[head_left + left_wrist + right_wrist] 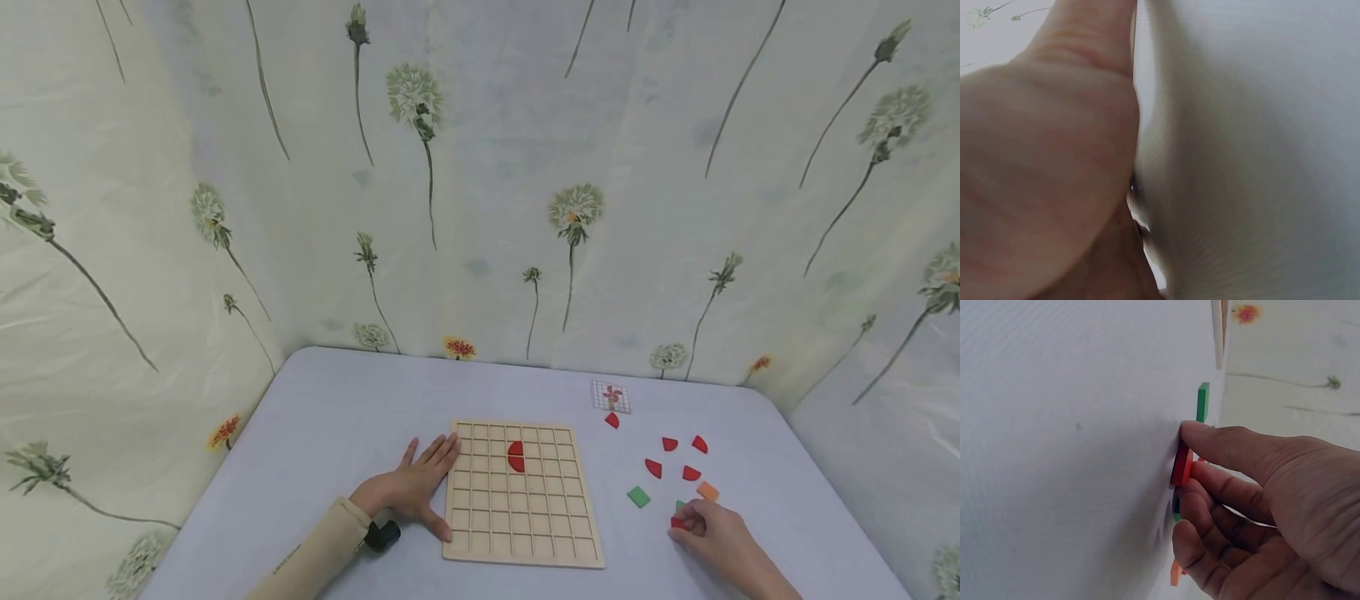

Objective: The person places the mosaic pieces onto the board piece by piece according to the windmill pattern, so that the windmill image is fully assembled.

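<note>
My left hand [414, 486] lies with spread, straight fingers against the left edge of a wooden grid board [497, 522]. Two red quarter-circle pieces [516, 463] sit in adjoining cells of the board, one above the other. To the right of the board, my right hand [712, 533] pinches a red piece [1182, 464] between thumb and index finger, at the table surface. That piece is partly covered by the fingers in the head view. Just behind it a green piece [680, 505] is mostly hidden by the hand. The left wrist view shows mainly the left palm [1047, 175].
Several loose red quarter-circle pieces [653, 467] lie on the white table [360, 400] right of the board. A green square [638, 497] and an orange square [708, 491] lie near the right hand. A small pattern card [611, 397] rests at the back. A flowered curtain surrounds the table.
</note>
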Demonstrator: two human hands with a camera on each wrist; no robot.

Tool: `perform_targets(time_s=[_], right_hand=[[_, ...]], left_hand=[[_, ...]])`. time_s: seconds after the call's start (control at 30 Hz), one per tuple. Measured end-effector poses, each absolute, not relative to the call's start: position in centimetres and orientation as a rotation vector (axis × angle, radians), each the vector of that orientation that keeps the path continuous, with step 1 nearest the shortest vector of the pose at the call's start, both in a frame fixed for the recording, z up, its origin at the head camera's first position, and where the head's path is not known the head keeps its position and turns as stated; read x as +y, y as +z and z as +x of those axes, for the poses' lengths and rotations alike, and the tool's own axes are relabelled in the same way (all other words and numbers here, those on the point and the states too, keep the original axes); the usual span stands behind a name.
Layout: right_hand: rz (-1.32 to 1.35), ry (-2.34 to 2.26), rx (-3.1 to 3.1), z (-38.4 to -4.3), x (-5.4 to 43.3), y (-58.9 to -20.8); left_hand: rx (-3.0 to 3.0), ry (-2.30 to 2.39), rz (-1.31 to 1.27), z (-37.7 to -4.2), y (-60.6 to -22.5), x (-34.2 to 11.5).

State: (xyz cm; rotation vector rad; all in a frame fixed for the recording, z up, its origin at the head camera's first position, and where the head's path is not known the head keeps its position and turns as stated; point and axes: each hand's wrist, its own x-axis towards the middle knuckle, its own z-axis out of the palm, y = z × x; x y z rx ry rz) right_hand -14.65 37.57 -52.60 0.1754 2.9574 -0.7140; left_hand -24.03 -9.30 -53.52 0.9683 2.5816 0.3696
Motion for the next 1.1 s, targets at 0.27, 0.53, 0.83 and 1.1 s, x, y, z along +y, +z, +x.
perform_targets(time_s=[0.27, 0.53, 0.83, 1.1], right_hand=[[0.14, -0.725, 2.958, -14.7, 37.3, -52.8], [0.066, -0.718, 2.974, -15.5, 35.7, -52.5], [0.07, -0.688, 2.964, -16.0, 34.7, -52.4], [-0.001, -0.648, 2.978, -15.9, 34.6, -52.5]], left_hand=[[2.575, 0.357, 0.972, -23.9, -53.4, -9.3], [2.586, 0.34, 0.967, -24.0, -53.5, -9.3], [2.578, 0.355, 0.976, -23.9, -53.4, -9.3], [2.58, 0.358, 0.981, -23.9, -53.2, -9.3]])
